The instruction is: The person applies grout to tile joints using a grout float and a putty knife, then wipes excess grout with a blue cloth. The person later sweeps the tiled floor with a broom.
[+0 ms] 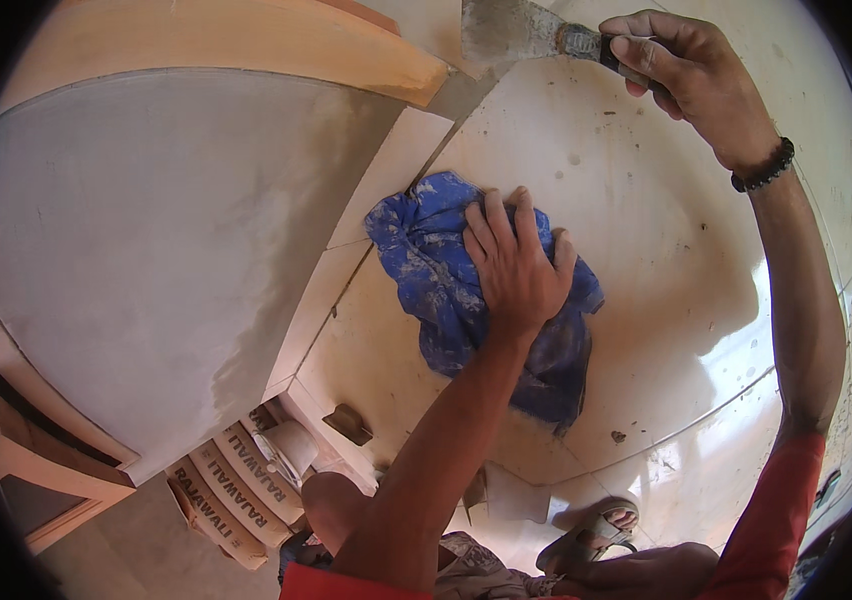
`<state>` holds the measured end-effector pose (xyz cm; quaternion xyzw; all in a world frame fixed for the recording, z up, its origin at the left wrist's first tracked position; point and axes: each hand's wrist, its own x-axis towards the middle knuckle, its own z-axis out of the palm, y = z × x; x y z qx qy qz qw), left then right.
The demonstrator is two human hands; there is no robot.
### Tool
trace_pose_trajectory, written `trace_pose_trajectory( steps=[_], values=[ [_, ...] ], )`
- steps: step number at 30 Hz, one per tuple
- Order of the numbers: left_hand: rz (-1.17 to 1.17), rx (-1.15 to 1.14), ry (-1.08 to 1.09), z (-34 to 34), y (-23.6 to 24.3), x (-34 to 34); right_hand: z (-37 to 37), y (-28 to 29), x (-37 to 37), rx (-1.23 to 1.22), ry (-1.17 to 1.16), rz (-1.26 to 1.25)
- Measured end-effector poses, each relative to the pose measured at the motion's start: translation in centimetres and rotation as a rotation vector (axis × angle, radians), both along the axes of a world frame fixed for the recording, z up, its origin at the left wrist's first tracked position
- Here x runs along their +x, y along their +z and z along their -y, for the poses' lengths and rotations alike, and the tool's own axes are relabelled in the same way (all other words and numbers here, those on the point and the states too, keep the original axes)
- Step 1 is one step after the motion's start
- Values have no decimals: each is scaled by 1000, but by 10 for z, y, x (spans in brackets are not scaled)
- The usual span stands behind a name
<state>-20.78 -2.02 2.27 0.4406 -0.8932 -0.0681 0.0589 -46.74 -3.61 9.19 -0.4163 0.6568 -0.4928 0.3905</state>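
Observation:
My left hand (517, 257) lies with fingers spread on a crumpled blue cloth (425, 278), stained with pale marks, on the tiled floor (656, 230). At the upper right my right hand (681, 80) grips the dark handle of a putty knife (516, 28); its wide, smudged blade points left, over the edge of the tiles near the end of an orange-painted frame (346, 50). A dark band circles my right wrist. A pale skirting strip (406, 150) runs beside the cloth, along the foot of the grey plastered surface.
A grey plastered wall (146, 230) fills the left, with an orange-framed opening (56, 480) low down. Paper sacks (231, 490) are stacked at the lower left. A small dark object (348, 423) lies by the skirting. My sandaled foot (606, 530) is at the bottom.

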Motion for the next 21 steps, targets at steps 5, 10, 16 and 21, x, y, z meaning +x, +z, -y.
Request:
trace_pose_trajectory(
  steps=[5,10,16,21],
  values=[
    [28,-10,13,-2,0,-1,18,13,13,-34,-40,66],
    [41,4,27,-2,-1,1,16,22,22,-39,-44,-19],
    [47,3,27,-2,-3,0,19,27,22,46,-52,-33],
    [50,3,28,-1,-2,2,13,34,29,33,-42,-41]
  ],
)
